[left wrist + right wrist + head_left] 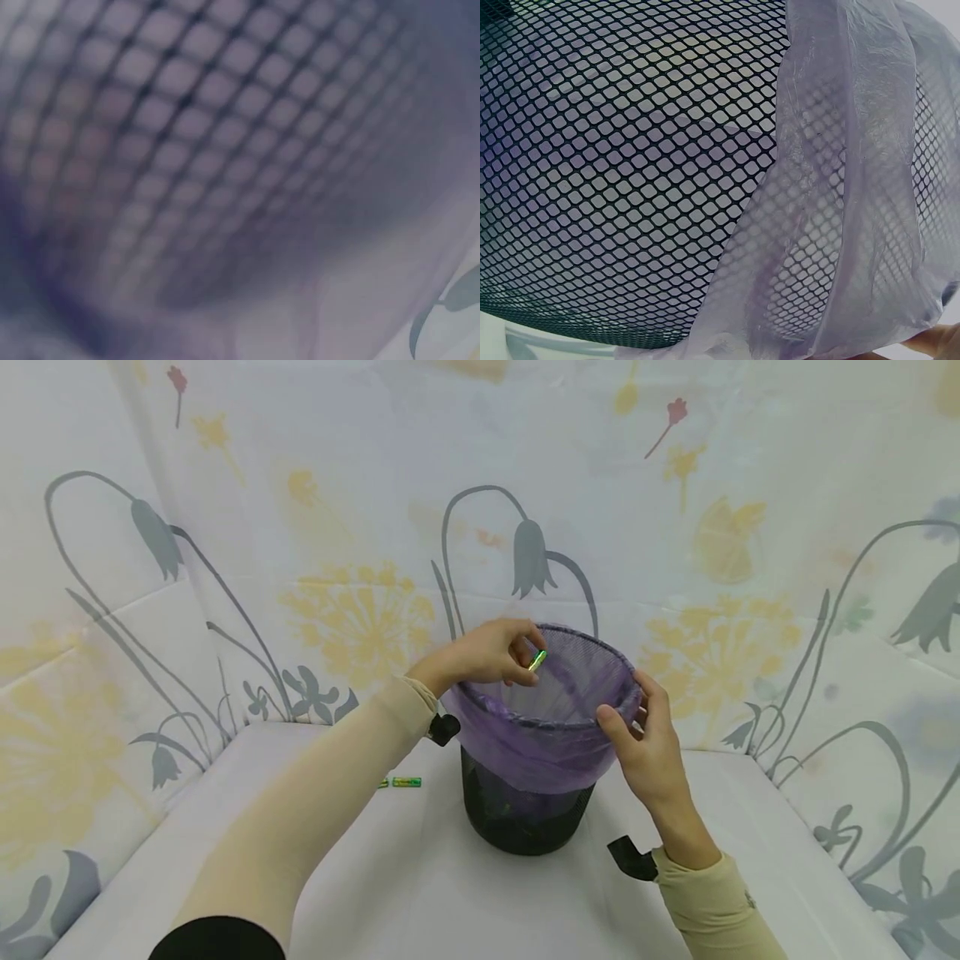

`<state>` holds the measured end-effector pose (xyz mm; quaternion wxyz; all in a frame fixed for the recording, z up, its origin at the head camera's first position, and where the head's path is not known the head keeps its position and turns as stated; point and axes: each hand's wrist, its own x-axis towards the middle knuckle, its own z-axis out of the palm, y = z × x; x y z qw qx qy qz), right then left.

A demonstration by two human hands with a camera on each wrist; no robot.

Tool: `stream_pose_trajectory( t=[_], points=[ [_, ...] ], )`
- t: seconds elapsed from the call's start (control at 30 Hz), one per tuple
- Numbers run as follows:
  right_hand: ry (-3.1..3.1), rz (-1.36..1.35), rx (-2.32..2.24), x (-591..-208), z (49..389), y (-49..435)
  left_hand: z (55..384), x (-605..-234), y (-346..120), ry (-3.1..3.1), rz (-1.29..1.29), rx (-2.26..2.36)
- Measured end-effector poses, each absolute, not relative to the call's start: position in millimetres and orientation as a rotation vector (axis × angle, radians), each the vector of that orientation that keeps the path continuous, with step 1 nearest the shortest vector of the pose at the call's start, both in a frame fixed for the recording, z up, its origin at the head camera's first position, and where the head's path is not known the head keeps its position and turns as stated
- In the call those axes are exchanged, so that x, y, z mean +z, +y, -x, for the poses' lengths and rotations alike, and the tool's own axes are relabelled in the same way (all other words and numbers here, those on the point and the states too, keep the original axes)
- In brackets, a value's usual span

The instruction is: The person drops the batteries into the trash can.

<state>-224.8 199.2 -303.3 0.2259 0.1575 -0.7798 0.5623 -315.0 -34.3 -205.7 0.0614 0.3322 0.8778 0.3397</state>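
Observation:
A black mesh wastebasket [525, 827] stands on the table, lined with a thin purple bin bag [536, 764] folded down over its rim. Over the basket's mouth, my left hand [489, 652] pinches a small green battery [537, 660] between thumb and fingers. My right hand [651, 747] grips the rim on the right, thumb toward the near edge and fingers along the side. The right wrist view shows the mesh [645, 150] and the draped bag close up, with fingertips at the lower right corner. Blurred mesh [225, 135] fills most of the left wrist view.
A green battery [407, 782] lies on the white table [420, 893] left of the basket, and the end of another [383, 783] shows beside my left forearm. A flower-printed cloth [360, 485] hangs behind and at both sides.

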Motion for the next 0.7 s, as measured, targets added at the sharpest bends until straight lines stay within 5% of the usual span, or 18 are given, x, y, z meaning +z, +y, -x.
stream_pose_trajectory(
  t=[0.7],
  points=[
    [-2.165, -0.433, 1.535, -303.5, 224.1, 199.6, 311.8, -210.4, -30.1, 2.726, -0.967, 0.786]
  ],
)
